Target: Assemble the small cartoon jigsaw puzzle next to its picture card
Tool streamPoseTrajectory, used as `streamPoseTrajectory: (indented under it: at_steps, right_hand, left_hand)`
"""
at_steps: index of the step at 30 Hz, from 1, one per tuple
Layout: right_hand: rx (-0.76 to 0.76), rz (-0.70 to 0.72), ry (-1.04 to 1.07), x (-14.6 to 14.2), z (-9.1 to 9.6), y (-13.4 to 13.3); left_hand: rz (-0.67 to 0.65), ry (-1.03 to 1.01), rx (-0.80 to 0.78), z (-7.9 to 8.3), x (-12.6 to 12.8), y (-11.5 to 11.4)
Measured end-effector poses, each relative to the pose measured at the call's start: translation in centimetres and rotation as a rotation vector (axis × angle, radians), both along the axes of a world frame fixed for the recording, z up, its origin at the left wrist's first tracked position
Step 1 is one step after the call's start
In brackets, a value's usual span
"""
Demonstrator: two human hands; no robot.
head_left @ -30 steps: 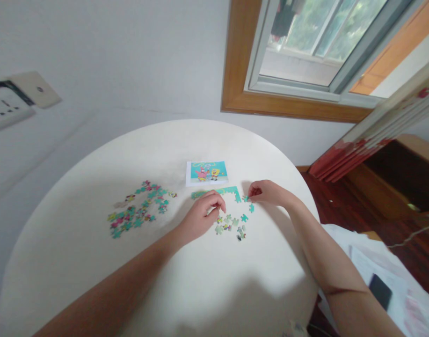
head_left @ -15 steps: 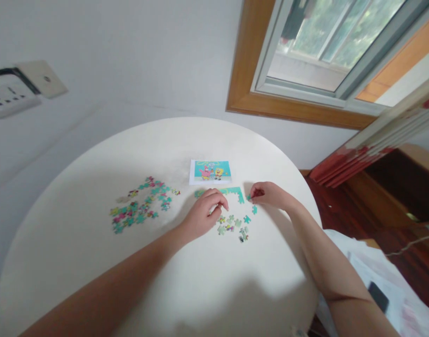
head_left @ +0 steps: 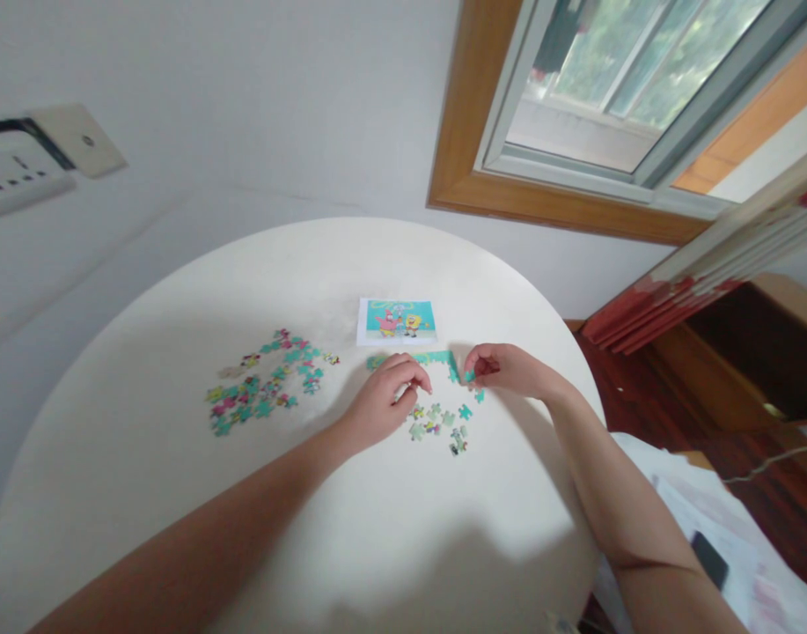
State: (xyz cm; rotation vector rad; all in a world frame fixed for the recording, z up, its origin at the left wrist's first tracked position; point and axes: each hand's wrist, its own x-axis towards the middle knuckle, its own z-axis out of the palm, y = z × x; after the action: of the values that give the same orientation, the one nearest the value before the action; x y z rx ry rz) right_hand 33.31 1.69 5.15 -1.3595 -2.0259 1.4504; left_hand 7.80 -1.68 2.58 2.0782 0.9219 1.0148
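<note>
My right hand (head_left: 502, 366) pinches a turquoise jigsaw piece (head_left: 469, 376) between thumb and fingertips, just right of the joined puzzle edge (head_left: 453, 365). That joined strip runs leftward along the top and passes partly behind my left hand (head_left: 385, 398). My left hand rests beside the strip with fingers loosely curled, a gap between thumb and index finger and nothing visible in it. Several loose pieces (head_left: 447, 419) lie just right of and below my left hand. One turquoise piece (head_left: 479, 395) sits under my right hand's fingers. A picture card (head_left: 401, 321) lies above the strip.
A spread pile of mixed puzzle pieces (head_left: 264, 387) lies on the left of the round white table (head_left: 179, 519). Beyond the table are a wall, a window frame (head_left: 561, 211) and a red-white curtain (head_left: 647, 308). A dark phone (head_left: 710, 560) lies at the lower right.
My right hand has shifted slightly with the pinched piece, which now sits a little lower and closer to the joined puzzle edge. My left hand has barely moved.
</note>
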Motion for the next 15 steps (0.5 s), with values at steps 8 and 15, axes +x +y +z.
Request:
streamPoseTrajectory:
  at_steps: [8, 15]
  right_hand:
    - [0.090, 0.028, -0.227, -1.2, 0.7, -1.0]
    - [0.182, 0.025, -0.317, -2.0, 0.1, -0.8]
  left_hand:
    - [-0.004, 0.003, 0.008, -0.1, 0.0, 0.1]
    - [0.008, 0.022, -0.003, 0.0, 0.0, 0.0]
